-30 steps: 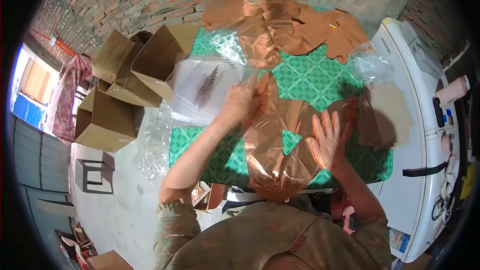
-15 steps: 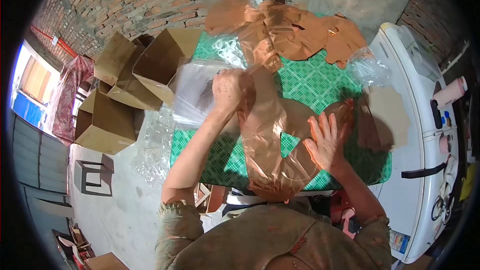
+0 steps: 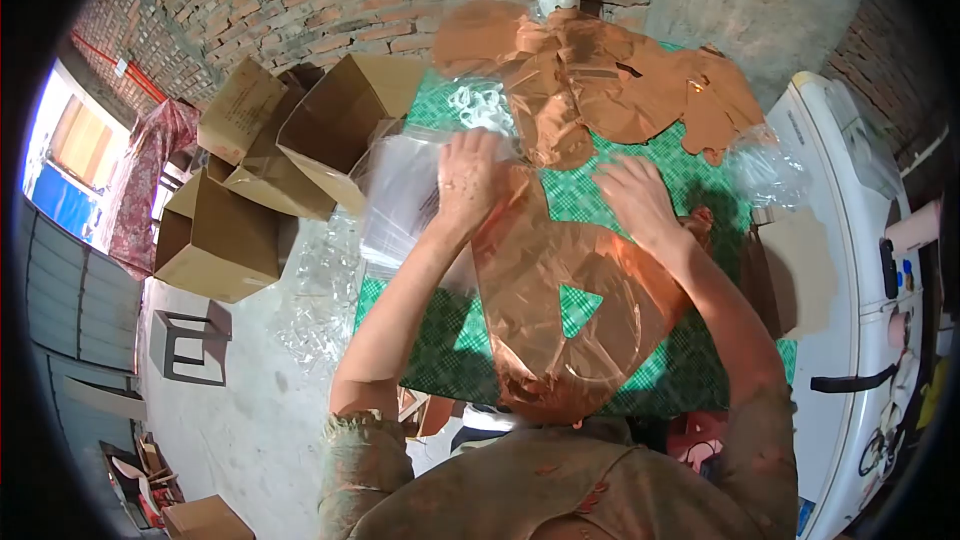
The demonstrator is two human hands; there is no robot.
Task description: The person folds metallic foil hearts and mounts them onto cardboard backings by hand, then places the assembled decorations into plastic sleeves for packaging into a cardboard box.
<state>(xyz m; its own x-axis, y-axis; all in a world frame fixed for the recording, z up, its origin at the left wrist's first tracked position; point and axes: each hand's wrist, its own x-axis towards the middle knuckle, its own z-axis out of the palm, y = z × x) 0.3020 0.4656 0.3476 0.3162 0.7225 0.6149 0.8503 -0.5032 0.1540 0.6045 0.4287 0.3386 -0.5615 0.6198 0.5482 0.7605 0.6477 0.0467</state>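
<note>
A flat copper-coloured foil balloon (image 3: 535, 290) with a triangular opening lies on the green checked tablecloth (image 3: 650, 150), its lower end at the table's front edge near my body. My left hand (image 3: 467, 182) rests at the balloon's upper left edge, over a stack of clear plastic bags (image 3: 400, 200). Its fingers point away from me, slightly bent and apart. To the right, my right hand (image 3: 640, 202) is over the cloth just above the balloon, fingers stretched towards the left and holding nothing. My right forearm crosses the balloon's right part.
More copper foil balloons (image 3: 630, 90) lie along the table's back. White plastic pieces (image 3: 480, 100) and crumpled clear plastic (image 3: 768, 165) are nearby. Open cardboard boxes (image 3: 225, 240) stand left. A white appliance (image 3: 850, 270) and a beige sheet (image 3: 800, 260) are on the right.
My right hand has moved up and left, from the balloon's right side to above it. My left hand's fist has loosened. The balloon's right part now lies more spread out.
</note>
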